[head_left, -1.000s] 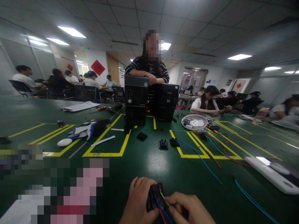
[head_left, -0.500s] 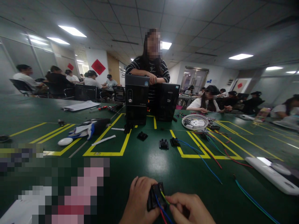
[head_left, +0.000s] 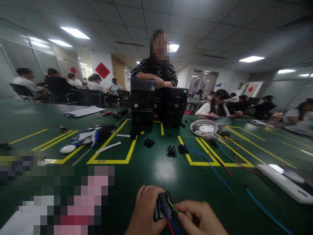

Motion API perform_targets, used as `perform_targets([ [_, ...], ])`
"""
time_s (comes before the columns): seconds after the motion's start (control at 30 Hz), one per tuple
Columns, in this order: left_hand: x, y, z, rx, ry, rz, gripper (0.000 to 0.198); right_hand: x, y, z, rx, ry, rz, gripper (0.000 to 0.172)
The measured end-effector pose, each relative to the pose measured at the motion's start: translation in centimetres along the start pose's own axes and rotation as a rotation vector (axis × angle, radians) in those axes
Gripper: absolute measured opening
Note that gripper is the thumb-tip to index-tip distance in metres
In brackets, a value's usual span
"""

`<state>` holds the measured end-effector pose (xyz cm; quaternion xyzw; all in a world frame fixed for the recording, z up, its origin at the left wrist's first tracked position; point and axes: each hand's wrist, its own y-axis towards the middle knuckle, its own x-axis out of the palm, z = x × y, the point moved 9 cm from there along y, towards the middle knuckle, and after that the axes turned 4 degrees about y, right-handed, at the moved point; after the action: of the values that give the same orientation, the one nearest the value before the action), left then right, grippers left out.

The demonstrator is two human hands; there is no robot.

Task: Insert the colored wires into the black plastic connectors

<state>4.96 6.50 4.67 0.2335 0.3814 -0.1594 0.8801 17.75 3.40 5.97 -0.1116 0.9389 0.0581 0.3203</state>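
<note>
Near the bottom middle, my left hand (head_left: 148, 210) is wrapped round a small black plastic part (head_left: 164, 205) and holds it above the green table. Blue and red wires (head_left: 169, 219) run out of the part toward the bottom edge. My right hand (head_left: 195, 215) pinches a yellow-green wire (head_left: 173, 206) between thumb and fingertips at the part's right side. The wire's upper end lies over the part's upper right; whether it is fastened there is too small to tell.
Several small black parts (head_left: 171, 150) lie ahead on the green table (head_left: 117, 182). Two black computer towers (head_left: 142, 114) stand beyond, a person leaning on them. Loose wires, a round white grille (head_left: 204, 127) and a white device (head_left: 283, 184) are at right. A blue-white glove (head_left: 86, 137) is at left.
Both hands stay almost in place. The black part has tilted slightly, and my right fingers have shifted a little on the yellow-green wire.
</note>
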Motion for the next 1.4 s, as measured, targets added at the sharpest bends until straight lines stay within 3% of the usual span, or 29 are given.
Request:
perform_targets([
  [0.3, 0.0, -0.2, -0.1, -0.003, -0.016, 0.002, 0.037, 1.6, 0.1, 0.5, 0.006, 0.064, -0.075, 0.026],
  [0.47, -0.4, -0.2, 0.3, -0.004, -0.010, 0.012, 0.033, 1.3, 0.0, 0.1, 0.009, -0.004, -0.116, 0.022],
  [0.8, -0.5, -0.1, 0.4, -0.014, -0.027, 0.011, 0.034, -0.9, -0.2, 0.3, 0.057, -0.123, 0.040, 0.028],
  [1.13, -0.1, -0.2, 0.6, 0.048, -0.021, -0.011, 0.033, 0.5, 0.0, 0.9, 0.089, 0.099, -0.004, 0.033],
  [1.4, -0.1, -0.2, 0.5, 0.031, -0.040, -0.013, 0.037, 0.6, -0.1, 0.5, 0.043, -0.075, -0.038, 0.022],
])
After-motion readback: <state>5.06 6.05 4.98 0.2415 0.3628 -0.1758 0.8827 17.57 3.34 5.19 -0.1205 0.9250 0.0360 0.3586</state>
